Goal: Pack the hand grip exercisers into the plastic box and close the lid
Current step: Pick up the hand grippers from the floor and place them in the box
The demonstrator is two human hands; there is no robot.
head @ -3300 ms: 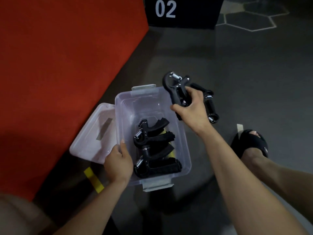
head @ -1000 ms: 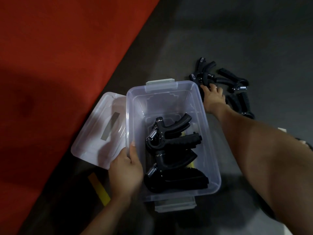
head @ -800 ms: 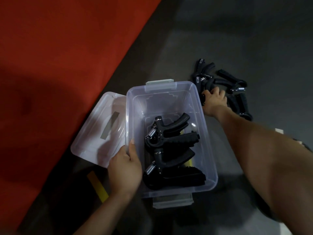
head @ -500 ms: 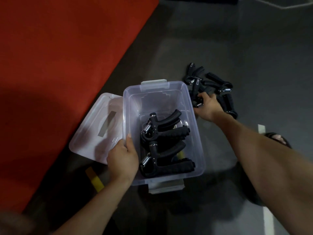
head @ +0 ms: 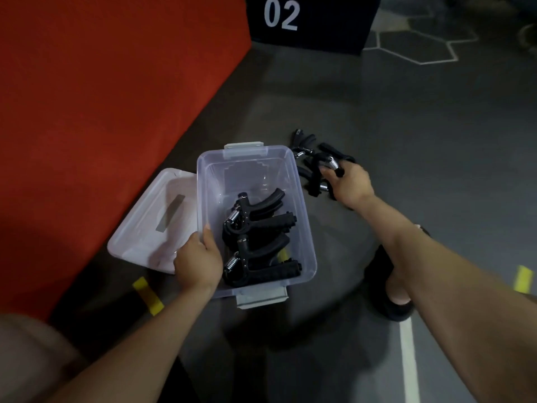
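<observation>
Grey floor point(head: 406, 126) carries everything, with a red mat point(head: 101, 97) along its left side and a black block marked "02" point(head: 308, 21) at the far edge.

The clear box point(head: 302, 228) stands open, its long axis running near to far, slightly tilted rightward at the near end. Its lid point(head: 151, 222) lies flat on the floor, touching the box's left wall. Inside, at the near end, two grippers point(head: 258, 239) lie stacked side by side, springs toward the left wall and handles pointing at the right wall, each long axis across the box.

The left hand point(head: 197, 260) is clamped on the box's left rim, thumb inside. The right hand point(head: 348, 184) is closed around one gripper of the loose pile point(head: 316, 161), which lies on the floor just beside the box's far right corner; that gripper's handles point roughly left and away. Others in the pile point several ways.

Half a second ago the right hand sat lower in the pile, nearer the box wall; now it has moved to the pile's right side. The box and its contents are unchanged. A sandalled foot point(head: 392, 289) shows beneath the right forearm.
</observation>
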